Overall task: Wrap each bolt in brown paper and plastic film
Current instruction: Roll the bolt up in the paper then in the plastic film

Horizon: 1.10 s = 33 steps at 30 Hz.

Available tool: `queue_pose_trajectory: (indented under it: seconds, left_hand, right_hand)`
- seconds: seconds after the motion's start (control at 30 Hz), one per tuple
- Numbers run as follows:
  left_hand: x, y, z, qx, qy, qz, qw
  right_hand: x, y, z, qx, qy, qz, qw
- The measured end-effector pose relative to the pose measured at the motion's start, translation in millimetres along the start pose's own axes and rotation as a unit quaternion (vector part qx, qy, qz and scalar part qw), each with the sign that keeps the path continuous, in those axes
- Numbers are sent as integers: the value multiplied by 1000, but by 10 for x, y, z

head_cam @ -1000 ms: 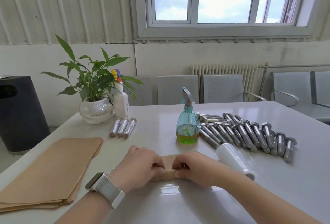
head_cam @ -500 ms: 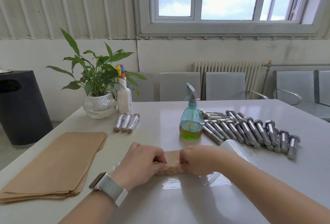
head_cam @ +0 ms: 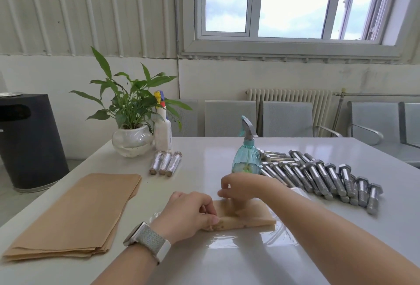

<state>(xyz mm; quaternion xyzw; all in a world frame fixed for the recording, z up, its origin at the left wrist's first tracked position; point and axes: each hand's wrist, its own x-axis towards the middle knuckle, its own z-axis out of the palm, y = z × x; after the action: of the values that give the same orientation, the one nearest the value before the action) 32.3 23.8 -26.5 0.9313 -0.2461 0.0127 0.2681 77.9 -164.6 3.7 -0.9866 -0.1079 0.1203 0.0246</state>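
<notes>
A bolt rolled in crumpled brown paper [head_cam: 244, 220] lies across a sheet of clear plastic film [head_cam: 270, 237] spread on the glossy white counter [head_cam: 204, 266], presumably so that the film can be rolled round it next. The left end of the roll is pinched by the curled fingers of the left hand [head_cam: 191, 211], apparently to keep the paper from springing open. The right hand [head_cam: 241, 188] is raised just above the far edge of the paper, its fingertips drawn together; whether a thin edge of film is pinched there cannot be told.

The stack of flat brown paper sheets [head_cam: 77, 214] is kept to the left within reach. The bare steel hex bolts [head_cam: 318, 175] are heaped to the right. Three finished film-wrapped bolts [head_cam: 165, 163] are set apart at the back beside the white plant pot [head_cam: 133, 144], probably so that done and undone pieces stay separate. A teal spray bottle [head_cam: 246, 157] stands just behind the right hand.
</notes>
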Motion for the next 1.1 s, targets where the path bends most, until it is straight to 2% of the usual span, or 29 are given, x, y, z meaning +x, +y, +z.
queue_pose_trajectory:
  seconds: [0.2,0.3,0.4,0.57,0.87,1.1]
  left_hand:
    - [13,7,-19,16,16,24,999]
    - [19,10,15,44,38,40,998]
    - [31,19,31,77,54,56,994]
    - [17,44,58,160,80,102,979]
    - [17,74,26,177,62,132,973]
    - [-33,49,27,206,100,174,958]
  right_hand:
    - [-39,69,-83,50,-22,6,999]
    - [-131,90,-130,10,-61,-23,998]
    - [-231,71,-155,-22,-65,-50,996]
    - [-387,8,-142,-77,-40,-71,994]
    - [-591,86,22,-56,51,-111,991]
    - [-635,20,223,-85,121,-71,986]
